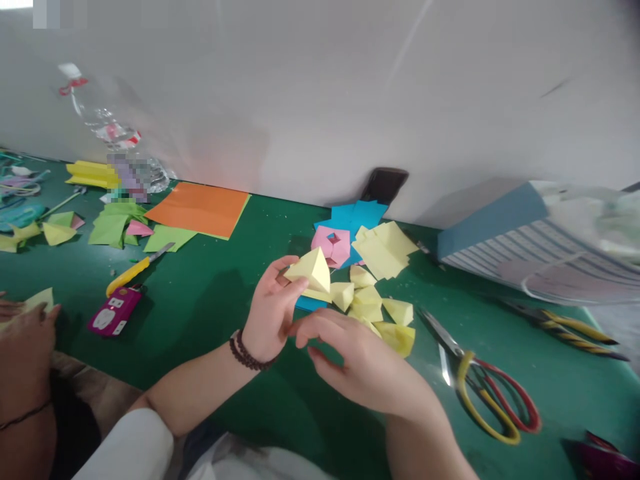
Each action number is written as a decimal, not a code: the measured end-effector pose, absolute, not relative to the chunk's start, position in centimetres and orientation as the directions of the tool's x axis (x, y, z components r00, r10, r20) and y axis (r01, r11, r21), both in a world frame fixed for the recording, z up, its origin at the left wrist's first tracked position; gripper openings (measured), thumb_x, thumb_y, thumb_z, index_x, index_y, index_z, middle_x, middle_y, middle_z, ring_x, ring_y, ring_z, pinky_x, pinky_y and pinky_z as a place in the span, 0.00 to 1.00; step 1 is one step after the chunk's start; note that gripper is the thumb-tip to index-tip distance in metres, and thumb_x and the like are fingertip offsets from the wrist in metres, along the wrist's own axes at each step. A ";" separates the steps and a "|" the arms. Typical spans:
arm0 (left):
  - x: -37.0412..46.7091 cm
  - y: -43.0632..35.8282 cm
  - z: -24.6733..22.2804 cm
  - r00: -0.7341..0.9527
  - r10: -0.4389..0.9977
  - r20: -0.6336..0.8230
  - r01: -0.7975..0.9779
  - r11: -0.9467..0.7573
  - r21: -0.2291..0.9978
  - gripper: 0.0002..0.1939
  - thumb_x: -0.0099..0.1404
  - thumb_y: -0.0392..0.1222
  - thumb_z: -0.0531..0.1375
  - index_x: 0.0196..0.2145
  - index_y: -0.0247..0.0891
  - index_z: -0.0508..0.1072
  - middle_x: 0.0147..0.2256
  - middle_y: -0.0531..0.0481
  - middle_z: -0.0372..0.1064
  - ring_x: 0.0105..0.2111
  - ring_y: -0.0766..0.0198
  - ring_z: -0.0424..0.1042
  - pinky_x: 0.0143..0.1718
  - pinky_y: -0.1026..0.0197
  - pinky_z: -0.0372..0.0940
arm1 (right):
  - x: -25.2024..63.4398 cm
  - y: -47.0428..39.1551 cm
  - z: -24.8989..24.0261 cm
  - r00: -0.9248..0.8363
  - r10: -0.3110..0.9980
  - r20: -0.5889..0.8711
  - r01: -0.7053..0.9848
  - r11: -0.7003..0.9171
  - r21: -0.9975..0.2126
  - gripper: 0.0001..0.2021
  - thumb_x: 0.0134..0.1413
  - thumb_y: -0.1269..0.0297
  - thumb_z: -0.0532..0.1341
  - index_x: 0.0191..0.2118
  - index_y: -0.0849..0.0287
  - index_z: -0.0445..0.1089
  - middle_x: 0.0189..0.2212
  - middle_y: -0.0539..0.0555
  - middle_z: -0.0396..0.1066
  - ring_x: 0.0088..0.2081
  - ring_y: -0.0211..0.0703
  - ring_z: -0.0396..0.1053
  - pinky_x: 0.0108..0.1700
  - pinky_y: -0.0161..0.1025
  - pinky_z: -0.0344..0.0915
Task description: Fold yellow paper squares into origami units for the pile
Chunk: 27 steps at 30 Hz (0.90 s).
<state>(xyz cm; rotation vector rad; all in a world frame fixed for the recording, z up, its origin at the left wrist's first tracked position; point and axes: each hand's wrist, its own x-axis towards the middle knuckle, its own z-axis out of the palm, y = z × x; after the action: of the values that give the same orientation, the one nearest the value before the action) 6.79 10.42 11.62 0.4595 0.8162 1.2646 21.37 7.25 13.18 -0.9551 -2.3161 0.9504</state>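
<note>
from here I count one folded yellow paper (314,271) pinched in the left hand (271,307) above the desk (200,300), right hand (353,353) with fingers parted, about six yellow pieces (367,303) nearby, one bottle (94,110), one striped bag (487,257) holding plastic (613,223)

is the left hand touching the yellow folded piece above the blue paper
Touching. The head view shows the left hand holding the yellow piece, with the thumb lying against its lower side.
</note>
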 end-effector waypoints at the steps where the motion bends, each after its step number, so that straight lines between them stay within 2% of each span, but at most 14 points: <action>1: 6.8 10.4 11.6 0.088 0.957 -0.277 -0.657 0.265 0.706 0.21 0.52 0.36 0.68 0.42 0.39 0.67 0.32 0.53 0.72 0.37 0.63 0.73 0.46 0.58 0.63 | 21.5 7.3 13.3 -0.655 0.743 0.142 0.427 0.518 -0.741 0.13 0.49 0.80 0.56 0.37 0.53 0.66 0.34 0.50 0.73 0.35 0.40 0.70 0.34 0.37 0.66; 4: 6.7 10.5 11.3 0.099 0.966 -0.239 -0.669 0.242 0.702 0.21 0.53 0.37 0.68 0.44 0.40 0.68 0.31 0.55 0.70 0.36 0.65 0.72 0.46 0.59 0.63 | 22.2 7.6 13.2 -0.532 0.828 0.175 0.441 0.448 -0.778 0.08 0.53 0.74 0.60 0.35 0.52 0.68 0.30 0.49 0.72 0.33 0.40 0.70 0.35 0.38 0.68; 6: 6.7 10.5 11.0 0.109 0.972 -0.208 -0.672 0.226 0.705 0.21 0.53 0.36 0.68 0.45 0.41 0.69 0.32 0.55 0.71 0.37 0.66 0.72 0.46 0.60 0.63 | 22.8 7.9 12.8 -0.259 0.930 0.260 0.393 0.347 -0.851 0.04 0.55 0.68 0.62 0.36 0.52 0.67 0.32 0.51 0.72 0.34 0.42 0.71 0.38 0.40 0.70; 8: 6.7 10.4 10.7 0.125 0.977 -0.170 -0.681 0.209 0.702 0.21 0.53 0.36 0.68 0.44 0.43 0.70 0.34 0.54 0.72 0.40 0.64 0.72 0.46 0.60 0.64 | 23.2 8.5 12.3 0.040 0.957 0.289 0.253 0.270 -0.929 0.05 0.56 0.62 0.63 0.38 0.51 0.66 0.33 0.51 0.71 0.35 0.42 0.71 0.39 0.41 0.70; 10: 6.8 10.3 10.4 0.144 0.982 -0.124 -0.684 0.189 0.705 0.20 0.53 0.37 0.69 0.43 0.44 0.70 0.37 0.53 0.73 0.41 0.63 0.72 0.45 0.59 0.64 | 23.3 9.0 11.6 0.141 0.964 0.226 0.098 0.214 -0.972 0.08 0.57 0.57 0.62 0.41 0.50 0.66 0.34 0.52 0.70 0.37 0.42 0.71 0.39 0.41 0.70; 13: 6.9 10.0 10.3 0.155 0.985 -0.072 -0.654 0.157 0.740 0.20 0.52 0.36 0.70 0.43 0.44 0.71 0.37 0.53 0.73 0.38 0.64 0.71 0.40 0.62 0.65 | 22.9 9.4 11.1 0.019 0.995 0.101 -0.069 0.102 -0.992 0.14 0.55 0.53 0.63 0.46 0.49 0.66 0.37 0.53 0.73 0.40 0.44 0.72 0.42 0.42 0.71; 17: 6.8 9.7 10.2 0.225 0.973 -0.049 -0.570 0.172 0.804 0.22 0.50 0.36 0.72 0.43 0.44 0.72 0.40 0.52 0.72 0.38 0.64 0.71 0.39 0.63 0.66 | 22.7 9.5 11.0 -0.066 0.998 0.009 -0.177 -0.003 -0.984 0.19 0.51 0.52 0.67 0.46 0.50 0.66 0.33 0.51 0.73 0.35 0.43 0.73 0.40 0.43 0.72; 20: 6.6 9.7 10.3 0.326 0.945 -0.026 -0.550 0.212 0.808 0.22 0.52 0.42 0.71 0.45 0.43 0.73 0.44 0.48 0.72 0.41 0.62 0.71 0.41 0.62 0.67 | 23.2 9.5 11.3 -0.095 0.995 -0.012 -0.165 -0.028 -0.986 0.19 0.49 0.54 0.68 0.46 0.51 0.66 0.30 0.49 0.72 0.32 0.41 0.72 0.37 0.41 0.71; 23: 6.3 9.9 10.5 0.365 0.930 -0.031 -0.542 0.240 0.805 0.21 0.55 0.45 0.70 0.45 0.41 0.73 0.37 0.49 0.73 0.38 0.63 0.71 0.40 0.61 0.68 | 23.9 9.4 11.7 -0.130 0.992 0.004 -0.107 -0.010 -0.994 0.18 0.48 0.56 0.69 0.45 0.51 0.68 0.29 0.49 0.70 0.29 0.38 0.69 0.32 0.37 0.69; 27: 6.1 10.0 10.6 0.382 0.917 -0.110 -0.483 0.300 0.823 0.22 0.51 0.41 0.72 0.43 0.40 0.72 0.30 0.52 0.73 0.31 0.66 0.71 0.33 0.65 0.68 | 24.2 9.2 12.4 -0.184 0.983 0.003 -0.015 0.000 -1.000 0.15 0.49 0.56 0.68 0.43 0.52 0.69 0.30 0.50 0.68 0.31 0.38 0.68 0.30 0.34 0.68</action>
<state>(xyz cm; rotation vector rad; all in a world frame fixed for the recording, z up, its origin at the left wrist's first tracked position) 6.15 10.04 10.56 0.7923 0.6560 1.0230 24.24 9.19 12.36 -1.1035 -1.3337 1.3500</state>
